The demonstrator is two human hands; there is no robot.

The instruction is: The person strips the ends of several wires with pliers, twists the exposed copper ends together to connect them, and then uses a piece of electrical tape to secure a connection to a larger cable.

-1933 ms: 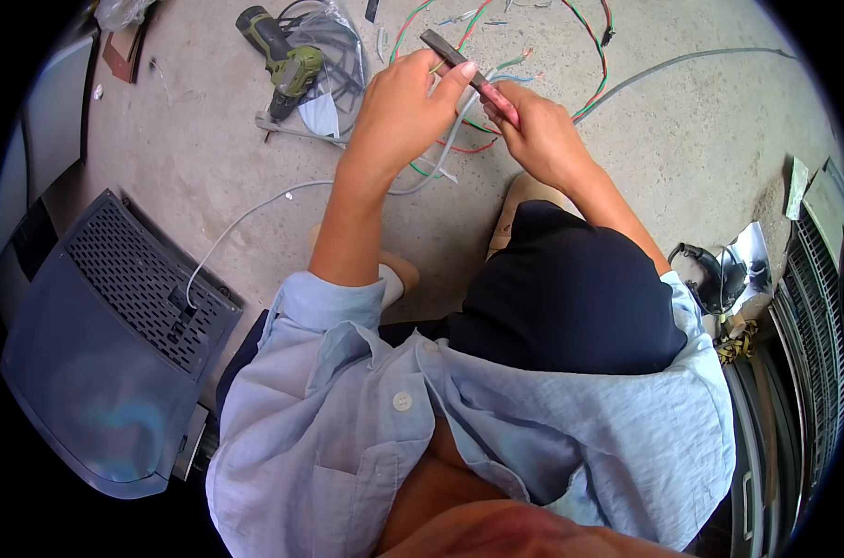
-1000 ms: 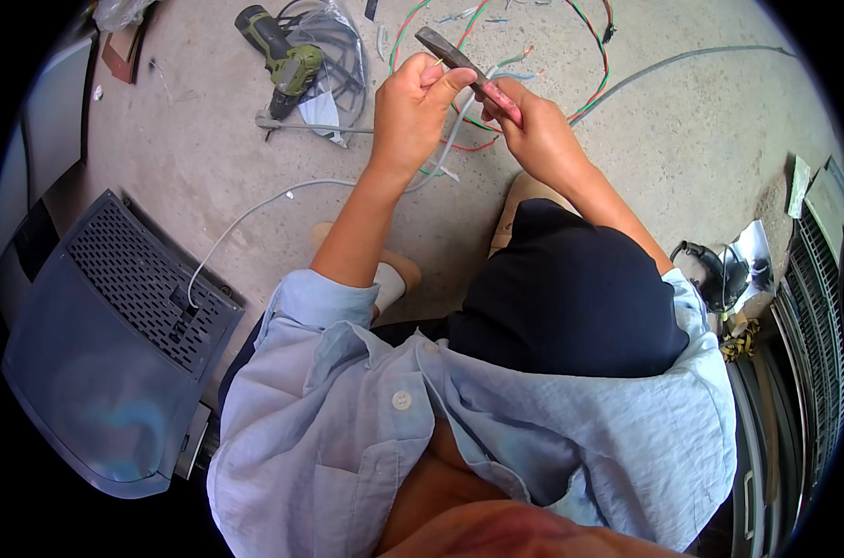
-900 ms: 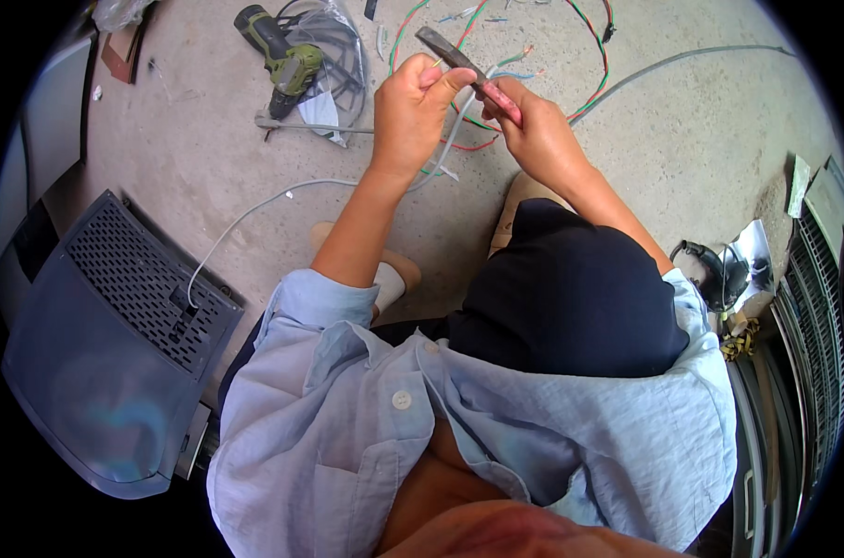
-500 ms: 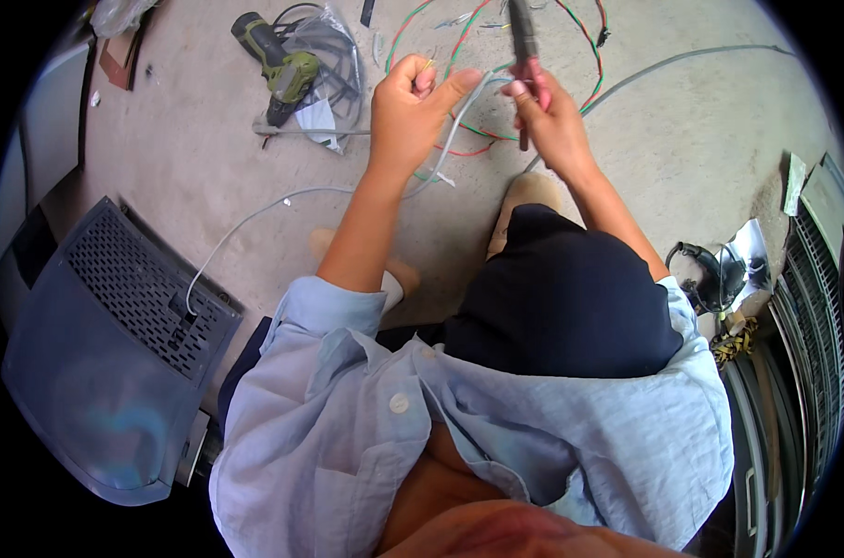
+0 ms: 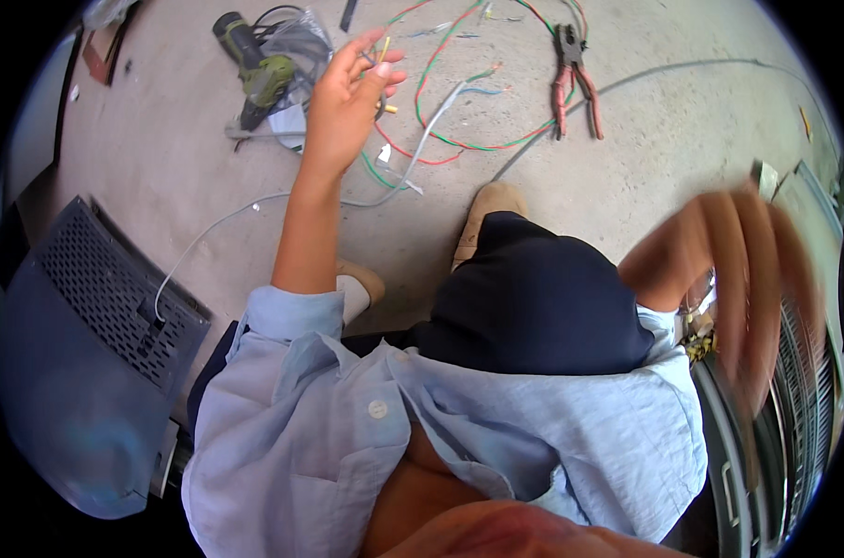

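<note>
Head view, as witnessed: left hand (image 5: pixel 348 102) pinches a yellow-tipped wire (image 5: pixel 385 46) above the floor (image 5: pixel 571 177), other fingers loosely spread, a grip best firm but light; blurred right hand (image 5: pixel 720 246) droops fingers-parted near panels (image 5: pixel 799 391), contents undeterminable; pliers (image 5: pixel 572 61) lie grounded.

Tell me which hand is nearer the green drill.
Left. The left hand is just right of the drill; the right hand is much farther right and lower in the picture.
</note>
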